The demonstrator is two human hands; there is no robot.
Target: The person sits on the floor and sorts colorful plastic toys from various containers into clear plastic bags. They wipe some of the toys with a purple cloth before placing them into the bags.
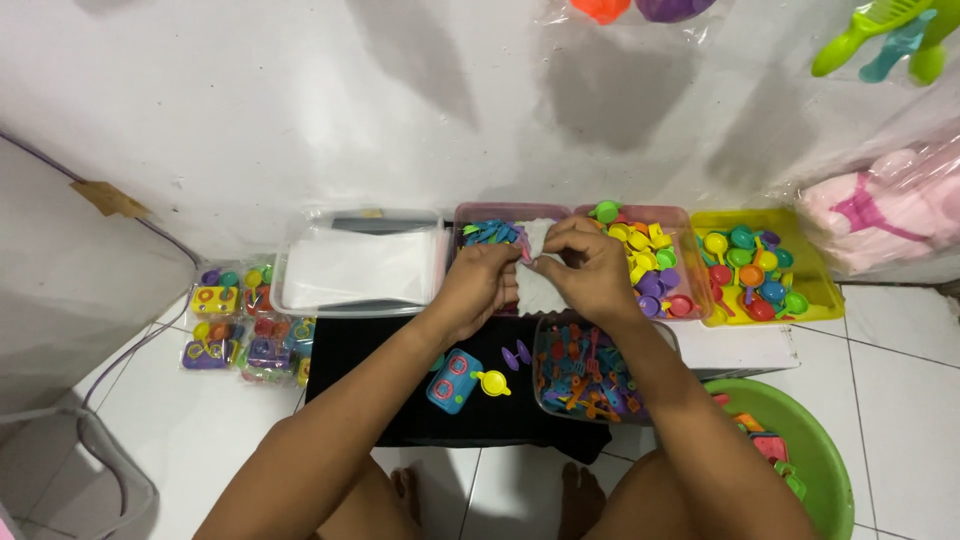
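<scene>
My left hand [478,284] and my right hand [588,268] meet over the middle of a low black board [390,400], both pinching a small clear plastic bag [538,288]. Whether anything is inside the bag is hidden by my fingers. Just under my hands lie a blue toy stove [453,381], a yellow toy pan [492,383] and two small purple pieces [517,355]. A clear tub of small orange, blue and purple toy utensils [585,385] sits below my right wrist.
Along the wall stand a clear box of plastic bags [358,268], a pink tub of toy pots [650,265] and a yellow tray of toy pans [757,268]. Packed toy sets [240,320] lie at left. A green basin [800,450] is at right.
</scene>
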